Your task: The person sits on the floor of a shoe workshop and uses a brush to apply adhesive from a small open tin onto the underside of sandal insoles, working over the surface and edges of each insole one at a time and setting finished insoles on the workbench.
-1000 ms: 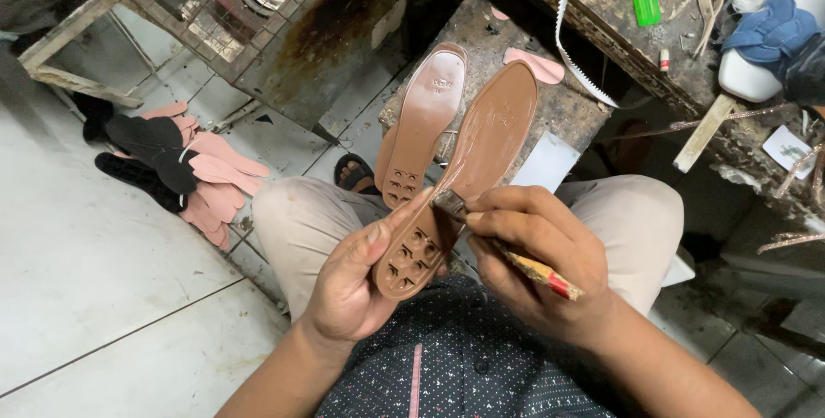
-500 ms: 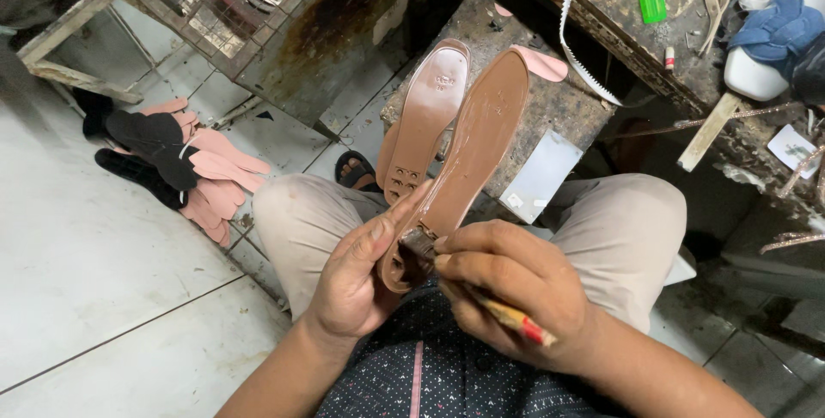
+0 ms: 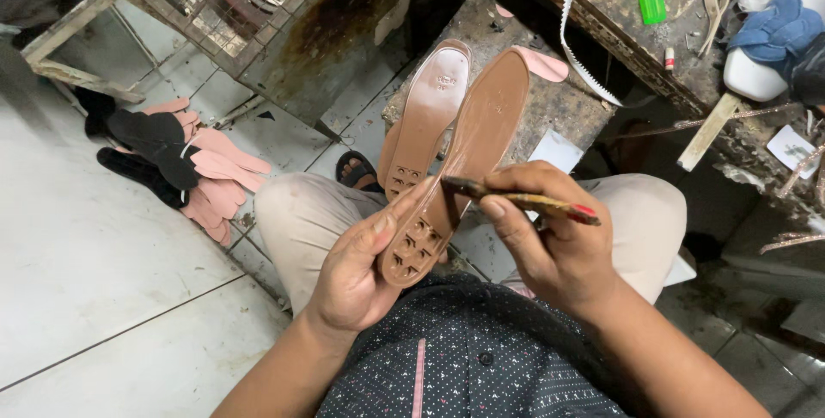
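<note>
Left hand (image 3: 361, 268) cups heel of tan shoe sole (image 3: 460, 169), centre frame; right hand (image 3: 559, 242) pinches a thin brush (image 3: 520, 199) against it

Far left, loose pink and black cut-outs (image 3: 185, 164) on pale tile; left fingers curled round the sole's ribbed, cut-out heel, thumb pressed on its edge; sole looks light, rubbery, likely flexes, best held at the thick heel; second pink sole (image 3: 430, 113) on the rough stone block (image 3: 559, 104); right fingers closed on the brush stem
</note>
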